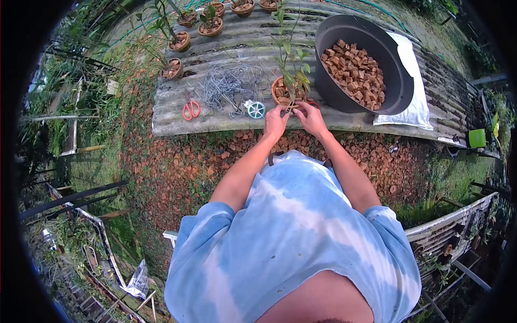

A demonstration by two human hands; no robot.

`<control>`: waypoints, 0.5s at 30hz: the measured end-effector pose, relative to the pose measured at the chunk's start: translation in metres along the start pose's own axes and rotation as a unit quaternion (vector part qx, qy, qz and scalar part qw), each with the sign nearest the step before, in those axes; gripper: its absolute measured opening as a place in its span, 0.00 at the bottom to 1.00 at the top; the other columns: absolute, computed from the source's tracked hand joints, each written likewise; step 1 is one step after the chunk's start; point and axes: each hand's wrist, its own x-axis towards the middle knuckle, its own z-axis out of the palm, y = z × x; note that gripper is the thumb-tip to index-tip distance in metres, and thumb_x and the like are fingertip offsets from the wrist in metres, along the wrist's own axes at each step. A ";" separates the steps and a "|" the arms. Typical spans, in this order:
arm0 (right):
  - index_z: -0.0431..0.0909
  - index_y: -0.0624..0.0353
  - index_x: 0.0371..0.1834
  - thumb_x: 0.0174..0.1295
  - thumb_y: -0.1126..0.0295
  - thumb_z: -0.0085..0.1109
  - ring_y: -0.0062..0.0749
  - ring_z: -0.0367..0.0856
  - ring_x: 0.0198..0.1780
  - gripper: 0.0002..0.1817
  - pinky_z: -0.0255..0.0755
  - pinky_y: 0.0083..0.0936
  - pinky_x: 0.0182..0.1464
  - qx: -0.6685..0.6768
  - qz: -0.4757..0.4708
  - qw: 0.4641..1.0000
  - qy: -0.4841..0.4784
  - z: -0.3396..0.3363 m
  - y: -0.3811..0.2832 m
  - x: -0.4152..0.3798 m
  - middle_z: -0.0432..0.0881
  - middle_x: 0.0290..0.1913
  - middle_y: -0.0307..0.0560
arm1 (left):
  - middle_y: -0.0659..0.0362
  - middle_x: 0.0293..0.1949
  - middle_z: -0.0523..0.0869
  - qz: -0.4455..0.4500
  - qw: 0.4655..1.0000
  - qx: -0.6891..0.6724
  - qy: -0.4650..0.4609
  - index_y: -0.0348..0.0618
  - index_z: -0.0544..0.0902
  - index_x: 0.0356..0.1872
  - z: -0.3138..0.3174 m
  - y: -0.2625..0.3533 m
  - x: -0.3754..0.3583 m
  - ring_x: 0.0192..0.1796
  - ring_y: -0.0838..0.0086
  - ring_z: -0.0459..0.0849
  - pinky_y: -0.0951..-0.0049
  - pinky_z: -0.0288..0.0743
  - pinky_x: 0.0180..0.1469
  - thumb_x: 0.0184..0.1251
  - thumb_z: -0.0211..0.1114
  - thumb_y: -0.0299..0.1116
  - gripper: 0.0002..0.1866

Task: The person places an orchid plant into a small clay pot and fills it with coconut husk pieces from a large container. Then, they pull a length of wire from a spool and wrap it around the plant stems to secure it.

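A leafy plant (290, 59) stands in a clay pot (276, 92) near the front edge of the corrugated table. My left hand (276, 120) and my right hand (311, 118) meet at the pot's near side, fingers pinched close together at the base of the plant. What they hold between them is too small to make out. Left of my hands lies a green and white spool (256, 110), with a tangle of wire pieces (226, 86) beyond it. Red-handled scissors (190, 110) rest farther left. Another red-handled tool (313, 104) shows partly behind my right hand.
A large black tub (401, 89) of brown chunks (353, 75) stands at the right, on a white sack (417, 116). Several potted plants (210, 27) line the table's back left. A green container (476, 138) is by the right edge.
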 end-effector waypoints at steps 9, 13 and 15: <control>0.80 0.66 0.60 0.68 0.69 0.65 0.42 0.90 0.46 0.20 0.82 0.36 0.52 -0.010 0.017 1.000 0.002 0.003 0.010 0.022 0.90 0.45 0.56 | 0.46 0.40 0.89 -0.040 0.999 0.019 0.001 0.33 0.89 0.44 0.002 -0.006 0.021 0.41 0.60 0.91 0.64 0.84 0.45 0.57 0.80 0.33 0.17; 0.80 0.66 0.61 0.70 0.70 0.64 0.38 0.90 0.48 0.19 0.82 0.34 0.53 -0.015 0.037 0.999 -0.004 0.001 0.013 0.026 0.89 0.47 0.55 | 0.46 0.39 0.89 -0.036 0.999 0.025 0.001 0.34 0.90 0.45 0.005 -0.003 0.026 0.40 0.60 0.90 0.63 0.83 0.45 0.58 0.79 0.32 0.17; 0.82 0.66 0.58 0.68 0.69 0.66 0.43 0.90 0.48 0.18 0.82 0.36 0.53 -0.007 0.046 0.999 0.005 0.001 0.017 0.026 0.89 0.47 0.57 | 0.47 0.39 0.89 -0.032 0.999 0.032 -0.004 0.34 0.90 0.46 0.005 0.001 0.028 0.40 0.60 0.90 0.63 0.83 0.45 0.58 0.79 0.31 0.17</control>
